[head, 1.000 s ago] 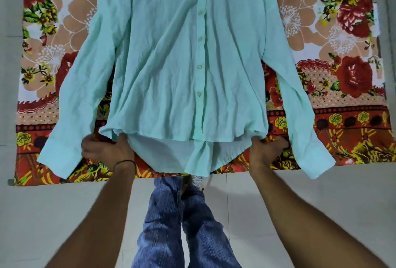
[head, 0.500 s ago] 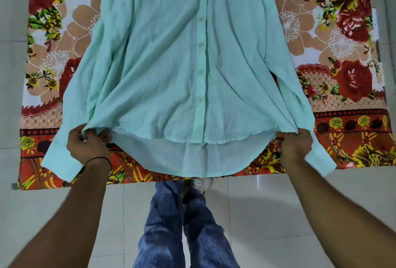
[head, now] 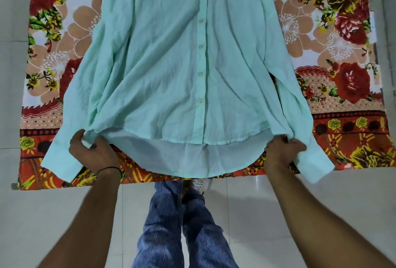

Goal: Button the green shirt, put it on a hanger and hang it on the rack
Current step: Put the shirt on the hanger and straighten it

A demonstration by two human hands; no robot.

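Lying front-up on the floral sheet (head: 342, 57), the green shirt (head: 171, 64) is running lengthwise from its collar at the far edge to its hem at the near edge. The left hand (head: 92, 153) is pinching the hem's left corner and the right hand (head: 281, 152) its right corner, both equally near.

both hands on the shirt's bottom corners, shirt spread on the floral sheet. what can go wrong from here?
1. The left hand and right hand grip the green shirt only at its lower corners; a hard tug may strain the lowest button or wrinkle the front.
2. The cuff beside the left hand could get caught and dragged, twisting the sleeve.
3. The floral sheet under it may ruck if the shirt slides.
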